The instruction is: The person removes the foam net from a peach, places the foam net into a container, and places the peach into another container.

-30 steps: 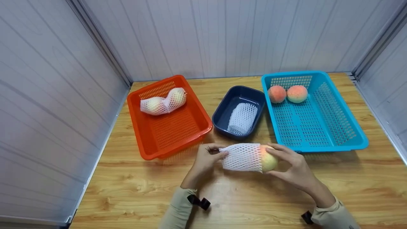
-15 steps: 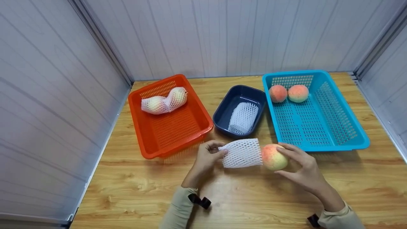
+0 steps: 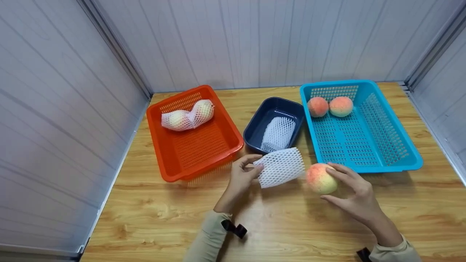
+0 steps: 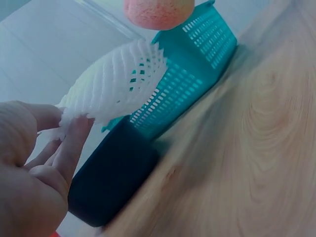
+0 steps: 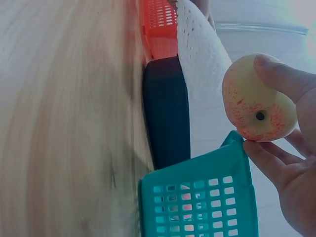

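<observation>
My left hand (image 3: 243, 176) pinches one end of a white foam net sleeve (image 3: 282, 168) between thumb and fingers. In the left wrist view the sleeve (image 4: 111, 86) looks hollow, its far end facing the peach. With thumb and fingertips, my right hand (image 3: 358, 196) holds a red-and-yellow peach (image 3: 322, 178) a little to the right of the sleeve, apart from it. The right wrist view shows a small dark hole in this peach (image 5: 256, 98). Both hands are above the table, in front of the navy tray and the blue basket.
An orange basket (image 3: 240, 142) on the left holds two peaches in foam nets (image 3: 187, 116). Another foam net (image 3: 279, 133) lies in the navy tray (image 3: 251, 135) at the middle. Two bare peaches (image 3: 340, 106) sit at the back left of the blue basket (image 3: 378, 169).
The peach has come out of the foam net sleeve and moved right with my right hand. My left hand has lifted and tilted the sleeve slightly, toward the navy tray.
</observation>
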The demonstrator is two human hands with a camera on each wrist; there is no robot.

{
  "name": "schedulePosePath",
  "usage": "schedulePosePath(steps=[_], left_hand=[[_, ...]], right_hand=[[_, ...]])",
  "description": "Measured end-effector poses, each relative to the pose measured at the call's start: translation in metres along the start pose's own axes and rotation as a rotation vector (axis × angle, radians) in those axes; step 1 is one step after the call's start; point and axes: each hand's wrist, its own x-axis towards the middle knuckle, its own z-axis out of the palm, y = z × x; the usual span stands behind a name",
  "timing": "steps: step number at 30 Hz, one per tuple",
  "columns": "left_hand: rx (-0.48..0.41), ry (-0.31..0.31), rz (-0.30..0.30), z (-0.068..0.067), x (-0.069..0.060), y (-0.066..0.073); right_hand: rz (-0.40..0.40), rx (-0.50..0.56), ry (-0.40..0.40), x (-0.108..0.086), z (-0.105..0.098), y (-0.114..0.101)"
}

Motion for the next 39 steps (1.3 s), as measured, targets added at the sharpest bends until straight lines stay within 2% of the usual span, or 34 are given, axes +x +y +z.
schedulePosePath(steps=[3, 4, 7, 11, 15, 19, 23, 28, 30, 35, 39], left_hand=[[-0.013, 0.030, 0.089, 0.011, 0.004, 0.002], [-0.015, 0.050, 0.116, 0.013, 0.007, 0.000], [0.019, 0.117, 0.196, 0.022, 0.013, 0.002], [0.084, 0.179, 0.268, 0.033, 0.024, 0.006], [0.168, 0.234, 0.264, 0.042, 0.035, 0.015], [0.266, 0.276, 0.201, 0.049, 0.047, 0.022], [0.372, 0.318, 0.172, 0.053, 0.060, 0.022], [0.518, 0.374, 0.210, 0.056, 0.074, 0.021], [0.538, 0.379, 0.244, 0.057, 0.079, 0.020], [0.596, 0.363, 0.340, 0.064, 0.088, 0.012], [0.726, 0.331, 0.375, 0.069, 0.088, 0.007]], right_hand=[[0.005, -0.011, 0.026, -0.001, -0.004, 0.001], [0.009, -0.012, 0.032, -0.001, -0.005, 0.002], [0.015, -0.014, 0.053, -0.001, -0.009, 0.003], [0.012, -0.009, 0.086, -0.001, -0.013, 0.003], [0.001, 0.006, 0.134, 0.002, -0.015, 0.001], [-0.005, 0.010, 0.174, 0.006, -0.017, 0.000], [-0.010, 0.008, 0.186, 0.007, -0.018, -0.002], [-0.019, 0.030, 0.192, 0.005, -0.020, -0.004], [-0.016, 0.043, 0.194, 0.004, -0.021, -0.004], [-0.004, 0.057, 0.195, 0.001, -0.022, -0.004], [-0.001, 0.074, 0.193, -0.001, -0.022, -0.005]])
